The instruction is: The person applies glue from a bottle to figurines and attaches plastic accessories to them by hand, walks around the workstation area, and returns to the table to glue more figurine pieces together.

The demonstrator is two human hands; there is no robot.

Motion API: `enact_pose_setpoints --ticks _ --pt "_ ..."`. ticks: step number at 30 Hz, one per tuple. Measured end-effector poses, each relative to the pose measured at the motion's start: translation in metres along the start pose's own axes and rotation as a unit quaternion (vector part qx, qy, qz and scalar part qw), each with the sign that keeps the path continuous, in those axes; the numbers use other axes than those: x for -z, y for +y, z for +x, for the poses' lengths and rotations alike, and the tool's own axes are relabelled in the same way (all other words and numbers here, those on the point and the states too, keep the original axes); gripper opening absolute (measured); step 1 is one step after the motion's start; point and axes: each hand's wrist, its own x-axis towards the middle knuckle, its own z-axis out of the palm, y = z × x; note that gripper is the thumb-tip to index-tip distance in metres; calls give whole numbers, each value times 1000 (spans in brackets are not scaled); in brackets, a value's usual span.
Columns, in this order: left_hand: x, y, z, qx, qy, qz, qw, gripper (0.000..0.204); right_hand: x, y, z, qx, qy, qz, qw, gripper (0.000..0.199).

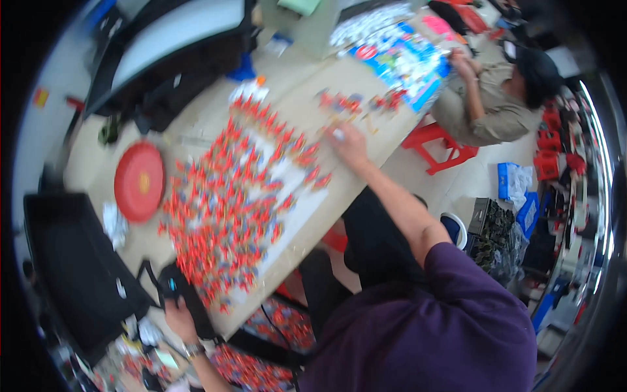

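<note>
At the table's near left, my left hand [179,320] grips a black device [186,294] with a strap and a small blue-lit patch. My right hand [349,145] reaches over the tabletop, its fingers drawn together around something small and whitish, blurred by motion. Just beyond it lies a loose group of red and blue small pieces [343,102]. Between my hands many small red figures with bluish parts [228,196] stand crowded on white sheets [297,199]; blur hides their exact kind.
A red round tray [139,183] and an open black case [78,268] lie at the left. A black-framed screen [176,42] stands at the far left. Another person [499,98] sits on a red stool [439,147] beside blue printed packaging [405,62]. More red pieces [251,369] fill containers below the table.
</note>
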Motion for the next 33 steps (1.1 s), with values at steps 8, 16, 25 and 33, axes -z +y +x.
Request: enact_pose_setpoints --ticks 8,16,25,33 --pt "37 14 -29 -31 -23 51 998 37 1 -12 -6 -41 -45 43 997 19" --pt "40 15 -24 -31 -48 -21 998 35 13 -28 -3 -36 -90 115 989 29" --pt "33 25 4 -73 113 168 976 60 8 -33 16 -97 -69 199 973 41" --pt "82 324 11 -133 -155 -413 887 35 45 -82 33 -159 -87 290 940 42"
